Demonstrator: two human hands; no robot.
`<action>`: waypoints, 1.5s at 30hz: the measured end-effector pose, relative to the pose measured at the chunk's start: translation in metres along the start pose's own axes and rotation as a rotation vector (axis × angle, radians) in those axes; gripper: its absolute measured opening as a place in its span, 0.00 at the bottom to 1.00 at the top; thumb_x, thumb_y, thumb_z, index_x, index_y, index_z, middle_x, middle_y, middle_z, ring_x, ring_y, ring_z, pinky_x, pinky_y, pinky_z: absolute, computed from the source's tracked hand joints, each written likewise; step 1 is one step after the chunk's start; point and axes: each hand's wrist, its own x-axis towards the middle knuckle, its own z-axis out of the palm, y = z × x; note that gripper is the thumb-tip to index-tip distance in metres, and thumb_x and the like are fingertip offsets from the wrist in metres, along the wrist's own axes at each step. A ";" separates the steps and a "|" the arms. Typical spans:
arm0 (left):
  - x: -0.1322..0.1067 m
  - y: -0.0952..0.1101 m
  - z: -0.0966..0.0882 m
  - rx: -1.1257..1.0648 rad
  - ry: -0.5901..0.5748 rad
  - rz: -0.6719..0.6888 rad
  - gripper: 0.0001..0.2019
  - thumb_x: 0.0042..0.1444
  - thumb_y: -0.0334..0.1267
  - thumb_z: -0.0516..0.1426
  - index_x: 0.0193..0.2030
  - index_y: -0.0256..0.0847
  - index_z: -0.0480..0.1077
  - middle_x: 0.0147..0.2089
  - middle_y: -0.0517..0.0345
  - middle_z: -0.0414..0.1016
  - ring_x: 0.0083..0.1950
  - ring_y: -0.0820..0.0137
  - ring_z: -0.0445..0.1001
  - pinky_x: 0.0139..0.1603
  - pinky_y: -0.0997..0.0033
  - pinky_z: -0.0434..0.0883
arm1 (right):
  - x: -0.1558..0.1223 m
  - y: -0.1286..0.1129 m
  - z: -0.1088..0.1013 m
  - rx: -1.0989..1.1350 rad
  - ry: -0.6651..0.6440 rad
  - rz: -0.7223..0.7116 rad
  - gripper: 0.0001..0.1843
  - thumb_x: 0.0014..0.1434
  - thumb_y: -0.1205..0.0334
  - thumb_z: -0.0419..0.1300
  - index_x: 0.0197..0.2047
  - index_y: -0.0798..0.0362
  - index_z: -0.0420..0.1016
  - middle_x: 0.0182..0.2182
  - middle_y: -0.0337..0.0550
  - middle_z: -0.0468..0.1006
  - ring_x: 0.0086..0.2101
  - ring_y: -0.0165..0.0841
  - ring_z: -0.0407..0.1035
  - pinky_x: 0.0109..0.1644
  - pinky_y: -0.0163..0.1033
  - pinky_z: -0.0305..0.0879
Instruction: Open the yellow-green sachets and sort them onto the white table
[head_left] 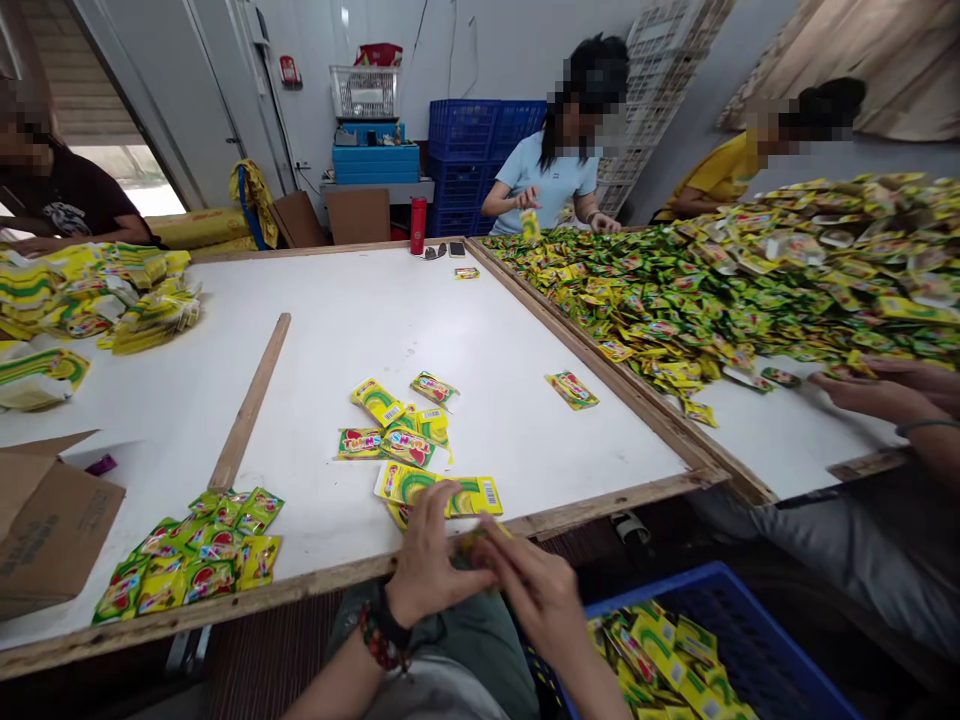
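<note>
Right hand: the right hand (544, 585) has its fingers curled round a small packet (474, 545) — grasping it.
Left hand: the left hand (429, 565) faces it, thumb and fingers apart; whether they grip the packet, I cannot tell.
Packet: between the two hands, over the near table edge, closer to the right fingers; blurred yellow-green, mostly covered, its long axis unclear.
Yellow boxes: flat yellow boxes (472, 497) lie just beyond the left fingers, long side running left to right, with green curves and a barcode.
Small heap: past those, more printed boxes (409, 445) overlap at mixed angles.
Crate: right of the right hand and lower — a blue crate (712, 580) holding yellow packs (667, 650).
Sachets: well left of the left hand, green sachets (210, 555) lie on the white table (337, 330).
Far side: beyond both hands, a person in light blue (551, 165) holds a yellow pack (530, 224).
</note>
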 end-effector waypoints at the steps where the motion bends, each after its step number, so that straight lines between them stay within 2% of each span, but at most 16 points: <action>1: 0.003 -0.005 -0.012 0.053 0.075 -0.071 0.30 0.52 0.47 0.59 0.59 0.39 0.57 0.56 0.43 0.66 0.57 0.55 0.67 0.56 0.51 0.67 | -0.013 0.009 -0.016 -0.119 0.041 0.096 0.20 0.66 0.59 0.50 0.56 0.53 0.75 0.44 0.52 0.83 0.35 0.38 0.80 0.36 0.36 0.76; 3: 0.008 -0.025 -0.037 0.203 0.223 -0.293 0.24 0.58 0.50 0.54 0.56 0.37 0.61 0.51 0.43 0.68 0.53 0.55 0.68 0.54 0.49 0.67 | -0.037 0.030 -0.048 -0.445 0.101 0.347 0.21 0.64 0.54 0.52 0.52 0.54 0.79 0.37 0.54 0.84 0.27 0.42 0.80 0.26 0.40 0.75; 4: 0.010 -0.036 -0.047 0.279 0.224 -0.376 0.21 0.59 0.50 0.53 0.52 0.37 0.64 0.47 0.44 0.70 0.50 0.54 0.68 0.53 0.48 0.67 | -0.047 0.041 -0.061 -0.580 0.092 0.433 0.22 0.62 0.52 0.52 0.49 0.54 0.80 0.37 0.56 0.84 0.27 0.45 0.79 0.24 0.42 0.74; 7: 0.017 -0.063 -0.064 0.395 0.069 -0.423 0.15 0.57 0.49 0.54 0.37 0.39 0.69 0.38 0.49 0.71 0.44 0.55 0.69 0.51 0.48 0.67 | -0.056 0.058 -0.070 -0.699 0.047 0.459 0.22 0.60 0.52 0.52 0.48 0.53 0.81 0.44 0.58 0.82 0.39 0.51 0.79 0.31 0.47 0.77; 10: 0.025 -0.056 -0.061 0.350 0.030 -0.349 0.09 0.56 0.43 0.53 0.30 0.41 0.68 0.36 0.52 0.70 0.42 0.58 0.68 0.49 0.51 0.68 | -0.030 0.042 -0.030 -0.439 0.022 0.261 0.22 0.62 0.53 0.53 0.56 0.50 0.75 0.51 0.53 0.78 0.50 0.47 0.74 0.48 0.49 0.75; 13: 0.029 -0.022 -0.049 0.172 0.088 -0.262 0.08 0.58 0.39 0.50 0.31 0.41 0.67 0.41 0.51 0.72 0.47 0.59 0.69 0.51 0.55 0.68 | 0.010 0.011 0.029 -0.158 -0.037 0.063 0.35 0.58 0.57 0.60 0.67 0.49 0.59 0.62 0.52 0.67 0.61 0.46 0.62 0.60 0.54 0.65; 15: 0.028 0.001 -0.041 0.017 0.095 -0.227 0.09 0.61 0.38 0.48 0.34 0.42 0.67 0.45 0.51 0.72 0.50 0.61 0.70 0.54 0.57 0.68 | 0.031 -0.003 0.057 -0.004 -0.092 -0.006 0.38 0.58 0.64 0.58 0.70 0.47 0.51 0.64 0.51 0.64 0.63 0.45 0.57 0.62 0.55 0.61; 18: 0.017 0.018 -0.029 -0.138 0.108 -0.234 0.07 0.60 0.41 0.54 0.42 0.42 0.63 0.50 0.50 0.71 0.52 0.63 0.71 0.54 0.60 0.69 | 0.042 -0.009 0.071 0.245 -0.145 0.014 0.34 0.61 0.71 0.49 0.69 0.45 0.52 0.60 0.48 0.70 0.60 0.40 0.64 0.61 0.52 0.64; 22: -0.001 0.015 -0.009 -0.136 0.139 -0.268 0.28 0.50 0.41 0.63 0.55 0.41 0.56 0.55 0.46 0.68 0.56 0.59 0.70 0.55 0.57 0.69 | 0.025 -0.004 0.055 0.457 -0.165 0.155 0.31 0.59 0.69 0.53 0.66 0.48 0.61 0.54 0.49 0.76 0.51 0.42 0.72 0.54 0.48 0.70; 26: -0.012 0.010 0.010 -0.068 0.151 -0.299 0.31 0.53 0.40 0.60 0.60 0.39 0.52 0.56 0.41 0.68 0.55 0.55 0.72 0.53 0.53 0.70 | 0.010 -0.002 0.037 0.594 -0.151 0.230 0.27 0.56 0.59 0.59 0.60 0.49 0.70 0.53 0.50 0.77 0.52 0.45 0.71 0.55 0.51 0.68; 29: -0.016 0.010 0.020 -0.115 0.226 -0.208 0.33 0.54 0.41 0.60 0.62 0.39 0.47 0.60 0.36 0.64 0.60 0.55 0.68 0.57 0.52 0.69 | 0.014 -0.006 0.035 0.788 -0.133 0.345 0.23 0.60 0.47 0.56 0.53 0.49 0.78 0.49 0.49 0.80 0.49 0.45 0.73 0.55 0.51 0.68; 32: -0.019 0.007 0.026 -0.120 0.264 -0.126 0.24 0.56 0.41 0.58 0.55 0.41 0.51 0.56 0.40 0.67 0.59 0.57 0.69 0.57 0.52 0.69 | 0.025 -0.013 0.039 0.842 -0.004 0.471 0.26 0.59 0.40 0.55 0.44 0.50 0.83 0.42 0.49 0.83 0.45 0.45 0.76 0.53 0.51 0.70; 36: -0.025 -0.002 0.030 0.035 0.288 -0.113 0.16 0.56 0.45 0.57 0.45 0.43 0.56 0.44 0.49 0.71 0.47 0.60 0.75 0.46 0.57 0.73 | 0.033 -0.021 0.039 0.751 0.026 0.450 0.24 0.60 0.45 0.57 0.50 0.51 0.80 0.48 0.50 0.81 0.48 0.45 0.75 0.55 0.50 0.68; 38: -0.025 -0.005 0.031 0.097 0.287 -0.052 0.15 0.56 0.46 0.56 0.44 0.43 0.56 0.44 0.49 0.70 0.45 0.60 0.75 0.43 0.58 0.74 | 0.033 -0.023 0.036 0.670 0.013 0.416 0.22 0.61 0.51 0.57 0.54 0.51 0.77 0.50 0.49 0.80 0.47 0.43 0.75 0.54 0.48 0.70; 42: -0.020 0.001 0.027 0.073 0.185 0.113 0.22 0.54 0.43 0.56 0.52 0.40 0.53 0.53 0.41 0.68 0.52 0.58 0.73 0.50 0.55 0.72 | 0.028 -0.022 0.027 0.637 -0.039 0.343 0.21 0.60 0.58 0.55 0.55 0.49 0.76 0.49 0.45 0.80 0.47 0.42 0.76 0.55 0.50 0.69; 45: -0.014 0.007 0.023 0.071 0.032 0.005 0.27 0.51 0.40 0.57 0.56 0.39 0.53 0.51 0.43 0.70 0.49 0.58 0.75 0.48 0.56 0.73 | 0.022 -0.021 0.025 0.621 -0.107 0.255 0.20 0.61 0.59 0.56 0.55 0.49 0.75 0.51 0.47 0.79 0.52 0.44 0.72 0.58 0.53 0.66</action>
